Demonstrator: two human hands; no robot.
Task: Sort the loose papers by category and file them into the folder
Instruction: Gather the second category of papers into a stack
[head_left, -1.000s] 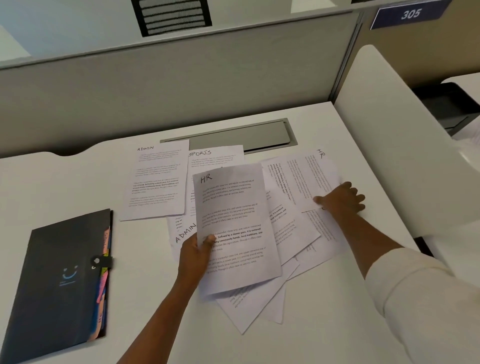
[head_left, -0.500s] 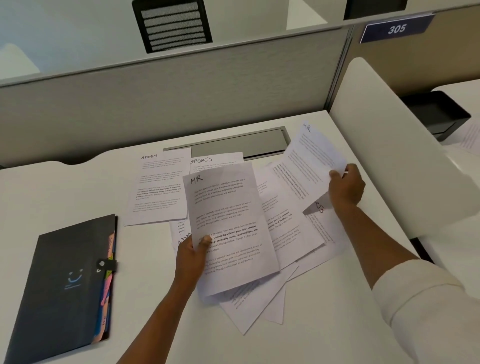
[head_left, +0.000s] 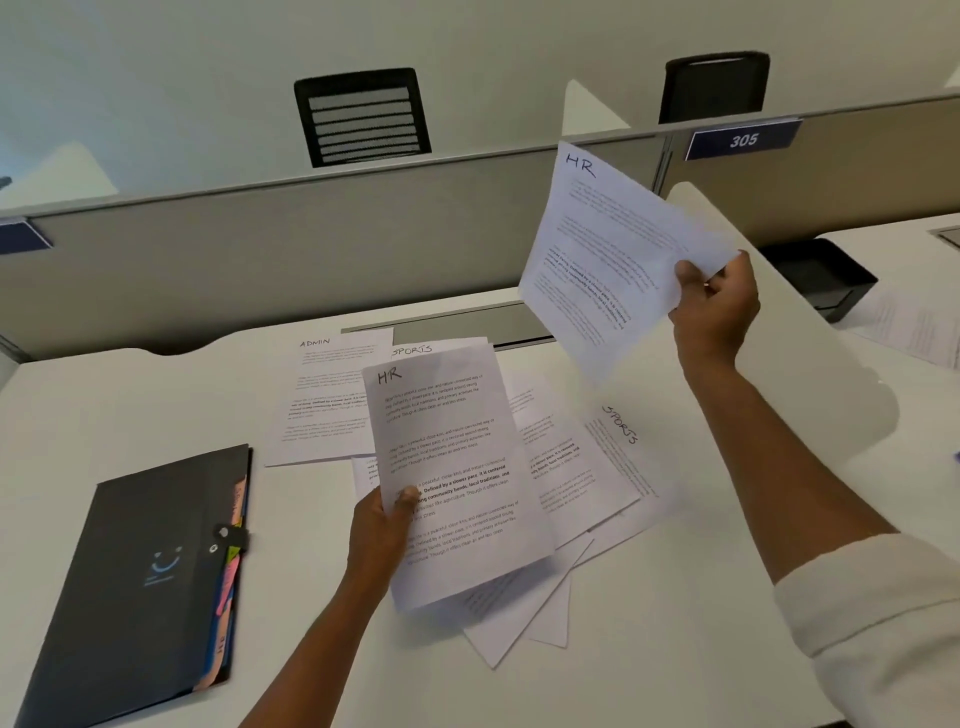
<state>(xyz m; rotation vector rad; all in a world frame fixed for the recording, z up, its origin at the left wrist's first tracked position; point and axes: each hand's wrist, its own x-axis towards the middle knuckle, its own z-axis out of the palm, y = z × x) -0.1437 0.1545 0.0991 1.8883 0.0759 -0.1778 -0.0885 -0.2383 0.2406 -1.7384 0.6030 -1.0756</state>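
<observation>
Sheets headed HR are pinched, one white printed page (head_left: 608, 260) raised in the right hand (head_left: 714, 306), another (head_left: 447, 467) in the left hand (head_left: 382, 525) above the desk (head_left: 130, 405); edges should be squared before the closed black folder (head_left: 150, 577) is opened.

Left hand (head_left: 383, 525) low, thumb pinching a sheet's edge, forearm bare | right hand (head_left: 716, 305) raised high, fingers closed on another sheet, pale sleeve pushed up the forearm
</observation>
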